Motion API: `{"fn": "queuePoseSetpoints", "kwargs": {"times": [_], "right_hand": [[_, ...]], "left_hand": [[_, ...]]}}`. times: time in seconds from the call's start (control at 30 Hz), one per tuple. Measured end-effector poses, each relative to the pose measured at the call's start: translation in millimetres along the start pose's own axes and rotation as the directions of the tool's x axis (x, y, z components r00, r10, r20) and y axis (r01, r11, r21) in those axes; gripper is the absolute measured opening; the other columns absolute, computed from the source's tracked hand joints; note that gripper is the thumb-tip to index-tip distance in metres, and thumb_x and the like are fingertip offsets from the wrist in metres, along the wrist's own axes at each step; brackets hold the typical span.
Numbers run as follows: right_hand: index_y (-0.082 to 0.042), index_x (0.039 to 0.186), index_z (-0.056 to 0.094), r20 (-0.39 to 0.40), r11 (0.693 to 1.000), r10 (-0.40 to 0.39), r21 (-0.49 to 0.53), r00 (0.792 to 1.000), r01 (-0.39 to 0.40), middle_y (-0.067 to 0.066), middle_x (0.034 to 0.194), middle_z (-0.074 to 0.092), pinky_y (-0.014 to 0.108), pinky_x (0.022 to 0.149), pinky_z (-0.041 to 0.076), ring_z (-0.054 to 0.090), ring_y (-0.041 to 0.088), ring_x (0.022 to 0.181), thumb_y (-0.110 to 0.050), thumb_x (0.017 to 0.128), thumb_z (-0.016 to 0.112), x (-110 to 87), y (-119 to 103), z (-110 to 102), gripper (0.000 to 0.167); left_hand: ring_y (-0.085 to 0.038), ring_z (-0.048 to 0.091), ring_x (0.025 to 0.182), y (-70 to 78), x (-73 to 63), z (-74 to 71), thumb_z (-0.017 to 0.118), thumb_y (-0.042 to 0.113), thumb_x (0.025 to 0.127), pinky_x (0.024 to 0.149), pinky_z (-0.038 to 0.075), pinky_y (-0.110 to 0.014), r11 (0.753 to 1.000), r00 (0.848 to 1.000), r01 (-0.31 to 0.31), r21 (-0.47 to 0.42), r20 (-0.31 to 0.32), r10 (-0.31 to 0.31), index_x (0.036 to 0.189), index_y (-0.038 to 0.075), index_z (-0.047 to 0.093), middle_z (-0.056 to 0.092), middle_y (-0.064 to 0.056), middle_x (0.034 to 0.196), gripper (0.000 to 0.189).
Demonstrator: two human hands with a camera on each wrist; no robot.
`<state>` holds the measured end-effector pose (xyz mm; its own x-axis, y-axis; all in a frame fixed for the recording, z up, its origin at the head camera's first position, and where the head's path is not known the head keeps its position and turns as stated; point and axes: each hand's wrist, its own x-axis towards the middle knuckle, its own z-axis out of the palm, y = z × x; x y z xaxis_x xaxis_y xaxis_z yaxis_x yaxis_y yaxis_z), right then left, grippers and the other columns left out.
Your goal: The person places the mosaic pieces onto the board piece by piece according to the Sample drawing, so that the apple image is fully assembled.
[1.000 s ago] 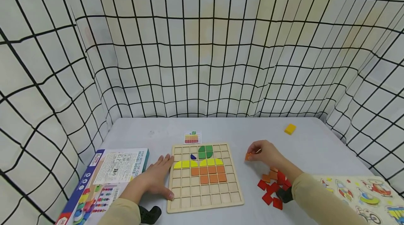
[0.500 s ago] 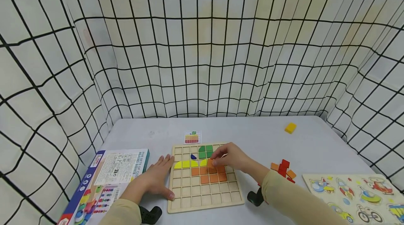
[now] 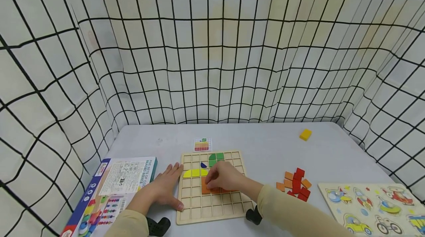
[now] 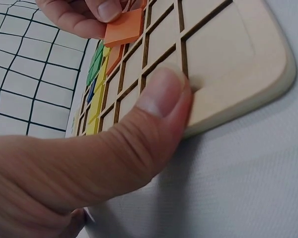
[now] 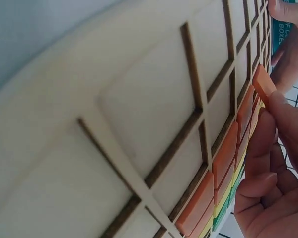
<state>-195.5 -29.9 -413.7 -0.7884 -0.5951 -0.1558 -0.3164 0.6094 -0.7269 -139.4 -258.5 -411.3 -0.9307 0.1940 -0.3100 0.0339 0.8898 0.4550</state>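
A wooden grid board (image 3: 190, 215) lies flat on the table, with green, yellow, blue and orange tiles set in its cells. My left hand (image 3: 162, 189) rests along the board's left edge, fingers spread, with the thumb (image 4: 161, 94) pressing on the rim. Over the orange rows, my right hand (image 3: 227, 177) pinches an orange square tile (image 4: 123, 29) between thumb and fingertips. That tile (image 5: 264, 84) is tilted above a cell at the left end of the lower orange row. The right hand hides part of the yellow and orange tiles in the head view.
A small pattern card (image 3: 202, 144) lies behind the board. Red tiles (image 3: 296, 185) and orange tiles (image 3: 289, 175) are heaped to the right. A yellow block (image 3: 305, 134) sits at the back right. A picture board (image 3: 382, 207) lies right, a box (image 3: 124, 178) left. Black netting surrounds the table.
My right hand has carried an orange tile from beside the loose pile leftward over the board, then down to the lower orange row. My left hand has stayed at the board's left edge.
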Motion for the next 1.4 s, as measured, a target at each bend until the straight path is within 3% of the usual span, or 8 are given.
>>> {"fn": "queuePoseSetpoints", "kwargs": {"times": [0.37, 0.8, 0.97, 1.13, 1.4], "right_hand": [[-0.013, 0.084, 0.079, -0.019, 0.981, -0.042, -0.188, 0.999, 0.038, -0.010, 0.076, 0.070, 0.018, 0.069, 0.050, 0.054, 0.003, 0.073, -0.011, 0.086, 0.082, -0.4, -3.3, 5.0, 0.004], [-0.015, 0.084, 0.078, -0.029, 0.979, -0.057, -0.199, 0.998, 0.050, -0.012, 0.078, 0.069, 0.019, 0.069, 0.048, 0.053, 0.003, 0.074, -0.014, 0.086, 0.082, -3.7, 0.0, 2.6, 0.005], [-0.013, 0.088, 0.078, -0.069, 0.986, -0.048, -0.162, 0.996, 0.036, -0.009, 0.084, 0.070, 0.022, 0.070, 0.048, 0.054, 0.007, 0.078, -0.013, 0.088, 0.081, -11.3, 17.8, -18.5, 0.003], [-0.010, 0.090, 0.077, -0.146, 0.990, -0.008, -0.140, 0.989, -0.013, -0.004, 0.085, 0.069, 0.021, 0.067, 0.050, 0.057, 0.010, 0.077, -0.009, 0.088, 0.079, -24.7, 49.0, -50.2, 0.004], [-0.008, 0.099, 0.077, -0.214, 0.970, 0.150, -0.156, 0.965, -0.185, -0.001, 0.091, 0.071, 0.028, 0.073, 0.056, 0.058, 0.013, 0.082, -0.007, 0.089, 0.077, -59.5, 99.3, -108.1, 0.010]], "left_hand": [[-0.050, 0.012, 0.156, 0.5, 1.3, -0.4, 0.098, 0.037, 0.060, 0.122, 0.016, -0.072, 1.000, 1.000, 0.005, 0.003, -0.001, -0.005, 0.158, -0.004, 0.028, 0.020, -0.028, 0.168, 0.127], [-0.051, 0.012, 0.156, 0.9, 1.2, 0.1, 0.099, 0.036, 0.060, 0.122, 0.016, -0.073, 1.000, 1.000, 0.002, 0.001, -0.003, -0.002, 0.158, -0.004, 0.028, 0.020, -0.029, 0.167, 0.127], [-0.051, 0.012, 0.156, 0.5, 1.4, 0.2, 0.098, 0.036, 0.061, 0.122, 0.017, -0.073, 1.000, 1.000, 0.002, -0.001, -0.001, -0.002, 0.158, -0.004, 0.028, 0.020, -0.028, 0.167, 0.127], [-0.050, 0.013, 0.156, 0.9, 0.6, 0.2, 0.099, 0.036, 0.060, 0.122, 0.016, -0.072, 1.000, 1.000, 0.006, -0.006, -0.007, -0.006, 0.158, -0.004, 0.028, 0.021, -0.028, 0.167, 0.127], [-0.051, 0.012, 0.156, 0.7, 0.5, -1.4, 0.099, 0.036, 0.061, 0.122, 0.017, -0.072, 1.000, 1.000, 0.002, -0.001, -0.006, -0.002, 0.158, -0.005, 0.027, 0.020, -0.029, 0.167, 0.128]]}}
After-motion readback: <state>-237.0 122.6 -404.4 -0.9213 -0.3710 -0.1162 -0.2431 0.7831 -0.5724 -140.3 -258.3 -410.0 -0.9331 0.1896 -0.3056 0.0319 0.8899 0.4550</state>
